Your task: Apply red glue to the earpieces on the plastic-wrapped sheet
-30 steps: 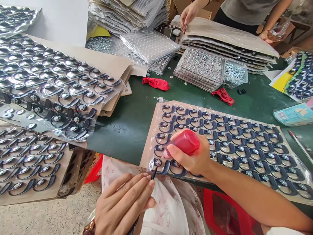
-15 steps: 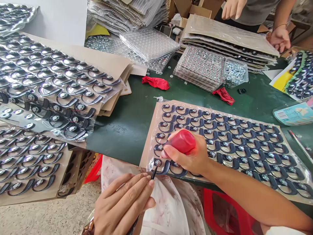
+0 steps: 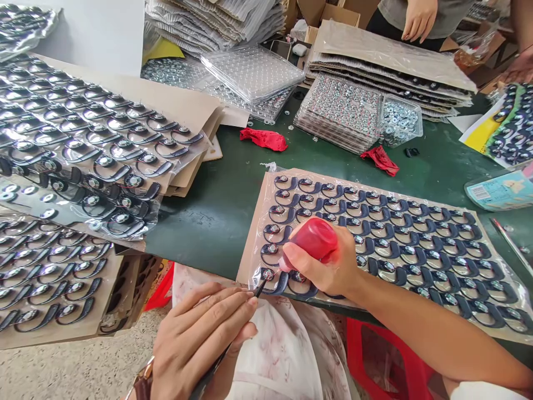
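My right hand (image 3: pixel 328 266) is wrapped round a red squeeze bottle (image 3: pixel 313 240), its tip down on the near left corner of a cardboard sheet (image 3: pixel 254 244) covered in rows of dark blue ear-hook parts under clear film. My left hand (image 3: pixel 200 339) pinches a thin black stick (image 3: pixel 260 287) whose point touches the corner ear-hook part (image 3: pixel 270 275) at the sheet's front edge. Both hands are closed on their tools.
Stacks of similar filled sheets (image 3: pixel 83 161) lie to the left. Clear blister trays (image 3: pixel 254 75) and more sheets (image 3: pixel 387 66) sit at the back, with red rags (image 3: pixel 264 139) on the green table (image 3: pixel 208 205). Another person's hand (image 3: pixel 418 19) rests on the far stack.
My hands barely moved; the left hand shifted slightly up towards the sheet. The other person's hands moved along the far stack.
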Demonstrator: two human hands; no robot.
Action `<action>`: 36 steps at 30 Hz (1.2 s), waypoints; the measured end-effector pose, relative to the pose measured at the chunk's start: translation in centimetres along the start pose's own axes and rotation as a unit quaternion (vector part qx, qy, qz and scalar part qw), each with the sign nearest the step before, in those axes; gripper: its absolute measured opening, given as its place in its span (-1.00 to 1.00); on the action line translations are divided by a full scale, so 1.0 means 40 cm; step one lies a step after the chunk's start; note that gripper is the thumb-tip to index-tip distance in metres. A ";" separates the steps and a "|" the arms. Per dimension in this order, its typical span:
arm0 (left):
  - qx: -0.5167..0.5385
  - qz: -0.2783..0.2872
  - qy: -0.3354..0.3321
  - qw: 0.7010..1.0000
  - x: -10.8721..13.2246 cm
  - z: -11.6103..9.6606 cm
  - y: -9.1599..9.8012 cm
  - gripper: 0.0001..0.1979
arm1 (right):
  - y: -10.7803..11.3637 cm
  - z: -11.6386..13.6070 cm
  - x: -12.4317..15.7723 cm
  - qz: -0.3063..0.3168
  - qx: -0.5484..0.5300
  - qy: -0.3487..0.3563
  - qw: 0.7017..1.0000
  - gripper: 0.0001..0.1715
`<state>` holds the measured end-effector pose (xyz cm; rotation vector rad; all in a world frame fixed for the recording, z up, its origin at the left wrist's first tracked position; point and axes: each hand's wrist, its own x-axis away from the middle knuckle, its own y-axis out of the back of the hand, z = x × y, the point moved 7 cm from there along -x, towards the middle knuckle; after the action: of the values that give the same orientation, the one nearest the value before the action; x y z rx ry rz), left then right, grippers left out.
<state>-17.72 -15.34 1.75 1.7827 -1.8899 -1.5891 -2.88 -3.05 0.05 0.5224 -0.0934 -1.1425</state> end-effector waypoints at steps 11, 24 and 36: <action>0.043 -0.010 0.027 0.999 -0.024 0.022 0.012 -0.81 | -0.014 0.005 0.004 0.024 -0.002 0.002 1.000 -0.73; 0.066 -0.048 0.082 0.993 -0.029 0.060 0.015 -0.82 | -0.006 0.007 0.006 0.036 -0.121 -0.044 0.991 -0.73; -0.019 -0.077 -0.031 0.996 -0.045 0.013 0.037 -0.82 | 0.242 -0.044 -0.036 0.041 -0.242 -0.127 0.961 -0.60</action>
<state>-18.52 -13.99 3.55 1.9264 -1.7735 -1.7365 5.26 1.83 3.05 -0.0635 -0.0543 -1.0982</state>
